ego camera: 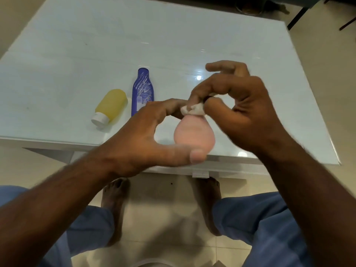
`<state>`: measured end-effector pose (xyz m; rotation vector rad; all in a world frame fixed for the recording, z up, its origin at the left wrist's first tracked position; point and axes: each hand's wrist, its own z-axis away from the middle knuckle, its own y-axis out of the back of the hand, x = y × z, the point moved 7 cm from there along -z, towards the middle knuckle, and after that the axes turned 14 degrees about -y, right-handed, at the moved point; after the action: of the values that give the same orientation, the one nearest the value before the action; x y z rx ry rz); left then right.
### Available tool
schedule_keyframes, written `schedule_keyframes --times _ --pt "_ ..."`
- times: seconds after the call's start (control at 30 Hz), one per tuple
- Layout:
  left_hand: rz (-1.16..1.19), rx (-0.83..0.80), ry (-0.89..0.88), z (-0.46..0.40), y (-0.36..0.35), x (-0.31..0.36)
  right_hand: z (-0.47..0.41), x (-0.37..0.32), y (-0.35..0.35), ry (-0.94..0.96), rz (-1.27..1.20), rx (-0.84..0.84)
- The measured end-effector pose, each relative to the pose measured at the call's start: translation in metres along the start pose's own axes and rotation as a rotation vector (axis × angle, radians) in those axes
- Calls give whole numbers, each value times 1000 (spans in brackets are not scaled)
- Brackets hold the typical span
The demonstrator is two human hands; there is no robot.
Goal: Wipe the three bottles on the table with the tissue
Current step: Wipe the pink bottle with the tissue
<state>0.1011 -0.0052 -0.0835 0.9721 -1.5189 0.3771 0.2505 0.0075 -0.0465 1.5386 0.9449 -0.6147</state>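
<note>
Step in hand: the pink bottle (193,134) is being wiped with the tissue (193,109); this looks like one of three bottles under way.
Pink bottle, place: it is held up in the air above the near edge of the table (212,45), between the two hands.
Pink bottle, axis: its long axis runs roughly away from the camera, wide bottom toward the viewer, narrow top pointing away and covered by the tissue.
Left hand: the left hand (154,135) is curled round the pink bottle, thumb at the wide bottom, fingertips near the top.
Right hand: the right hand (240,108) pinches the crumpled tissue against the bottle's top between thumb and forefinger; the other fingers are lifted.
Yellow bottle: the yellow bottle (110,106) lies on its side on the table, white cap toward the near edge, bottom pointing away and to the right.
Blue bottle: the blue bottle (142,91) lies flat just beside the yellow one, long axis nearly straight away from the viewer.
Progress: whether these two lying bottles are already wiped cannot be told; neither is being touched.
Left to do: the pink bottle's body appears to need finishing, then setting down.
</note>
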Motion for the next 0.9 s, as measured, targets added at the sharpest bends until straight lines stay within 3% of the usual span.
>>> schedule_keyframes --times 0.17,0.3,0.5,0.77,0.9 --pt "550 393 42 3 14 -9 2 5 4 -94 -339 -14" --pt "773 436 97 7 9 -15 3 5 -6 -122 -409 -15" --pt "724 484 158 8 10 -24 8 -3 -10 -23 -359 95" --pt "610 476 291 6 2 -36 22 -34 -6 303 -64 195" --pt "692 451 265 9 -1 -34 18 -20 -1 258 60 271"
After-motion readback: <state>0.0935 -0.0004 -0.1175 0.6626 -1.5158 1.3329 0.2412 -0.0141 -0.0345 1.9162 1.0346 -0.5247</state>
